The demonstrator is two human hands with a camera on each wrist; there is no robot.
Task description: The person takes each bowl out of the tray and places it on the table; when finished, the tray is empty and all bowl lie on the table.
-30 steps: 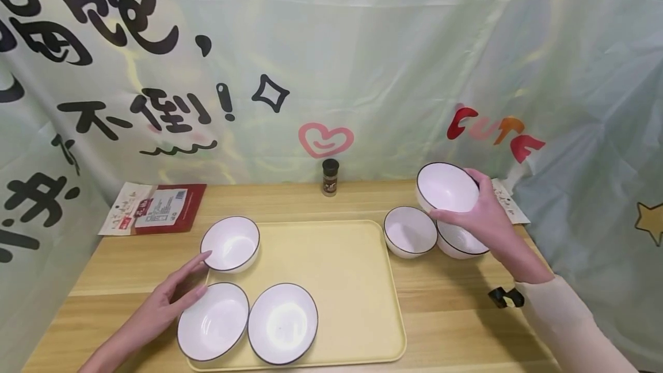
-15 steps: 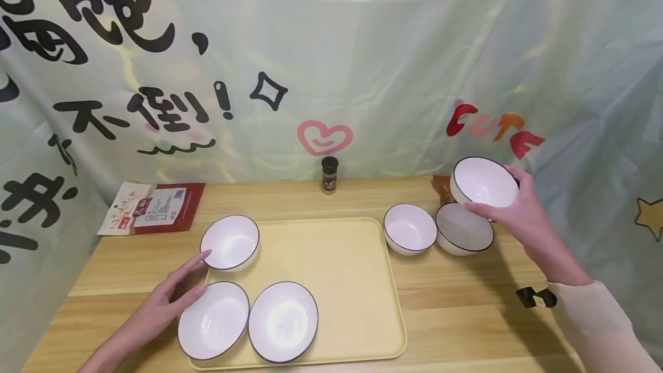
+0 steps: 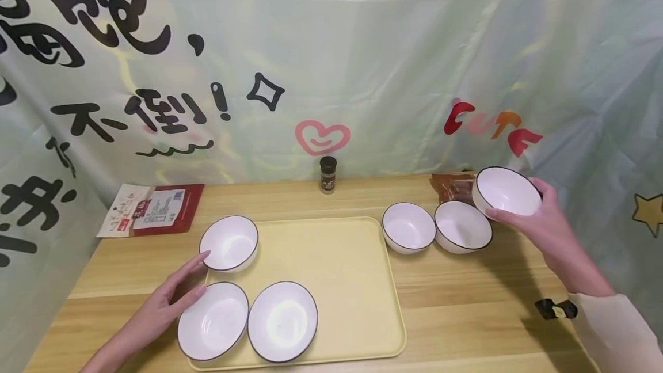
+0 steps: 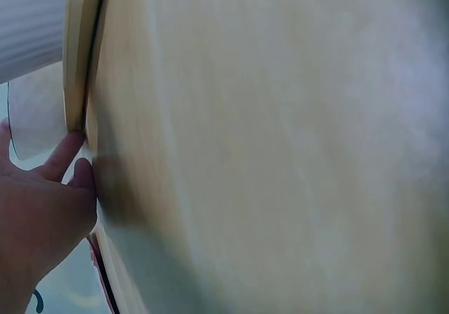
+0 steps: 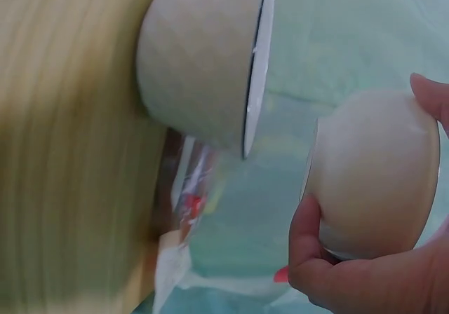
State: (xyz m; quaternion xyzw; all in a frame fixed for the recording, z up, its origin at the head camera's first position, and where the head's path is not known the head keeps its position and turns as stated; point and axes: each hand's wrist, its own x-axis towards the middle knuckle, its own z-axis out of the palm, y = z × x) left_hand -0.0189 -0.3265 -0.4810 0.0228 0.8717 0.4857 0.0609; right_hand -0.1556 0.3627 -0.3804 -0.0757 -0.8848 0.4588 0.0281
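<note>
Head view bright | shadow across tabletop | wrist views dimmer, soft

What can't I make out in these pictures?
Brown packet, head view: right end hidden behind the raised bowl.
Small jar, head view: label print too small to read.
Tray, head view: far left corner hidden by a white bowl.
Black lettering, head view: cut off by the picture's left edge.

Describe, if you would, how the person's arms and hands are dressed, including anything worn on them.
The right forearm wears a cream sleeve, with a small black fitting bearing a pale yellowish patch beside its edge. The right hand and left hand are gloveless. No sleeve shows on the left forearm within the head view.
</note>
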